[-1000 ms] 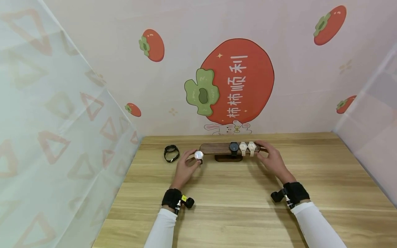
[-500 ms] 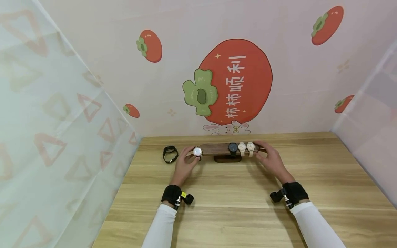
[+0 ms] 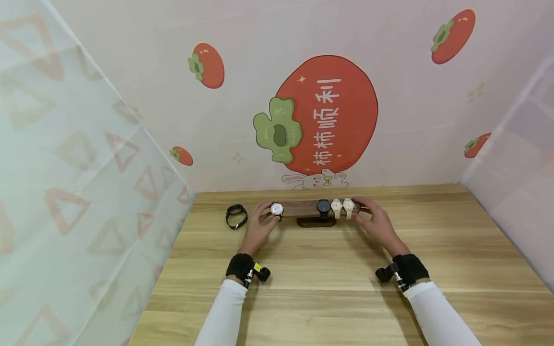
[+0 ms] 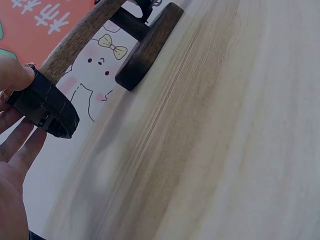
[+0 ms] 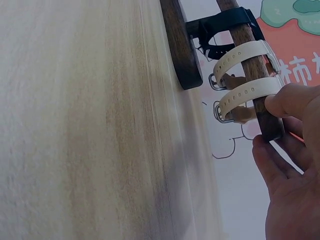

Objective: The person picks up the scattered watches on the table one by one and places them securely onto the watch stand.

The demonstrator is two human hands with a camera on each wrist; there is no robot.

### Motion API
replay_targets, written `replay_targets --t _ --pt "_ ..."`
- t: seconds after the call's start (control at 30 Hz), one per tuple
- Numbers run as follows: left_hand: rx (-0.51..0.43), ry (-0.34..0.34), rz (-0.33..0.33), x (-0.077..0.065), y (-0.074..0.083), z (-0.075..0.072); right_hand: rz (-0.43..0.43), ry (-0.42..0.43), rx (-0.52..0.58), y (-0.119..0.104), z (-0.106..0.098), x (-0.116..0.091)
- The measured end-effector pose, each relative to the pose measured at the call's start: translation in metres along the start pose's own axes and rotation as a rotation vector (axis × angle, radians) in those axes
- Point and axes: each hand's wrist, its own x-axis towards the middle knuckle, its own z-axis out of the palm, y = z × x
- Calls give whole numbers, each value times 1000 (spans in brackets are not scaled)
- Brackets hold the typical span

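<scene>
My left hand pinches a watch with a white dial and a dark strap. Its strap loop sits around the left end of a dark wooden watch stand's bar. At the bar's other end, my right hand grips the wood between thumb and fingers, seen close up in the right wrist view. Near that hand, two cream watches hang side by side on the bar. A black watch hangs just left of them.
The stand's wooden foot rests on the light wood table. Left of the stand lies another black watch with its strap in a loop. A printed backdrop rises behind the table.
My left hand has brought the white-dialled watch from beside the bar's left end onto it, moving it slightly to the right. My right hand keeps its grip on the other end.
</scene>
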Motion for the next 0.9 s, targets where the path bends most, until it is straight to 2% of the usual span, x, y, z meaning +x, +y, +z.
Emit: replay_targets --t 0.2,0.47,0.9 --pt "28 -16 -10 3 2 1 10 0 10 0 1 0" --pt "8 -43 -31 5 5 1 20 -1 16 1 1 -1" --pt "-8 -91 -28 8 3 0 23 0 23 0 2 -1"
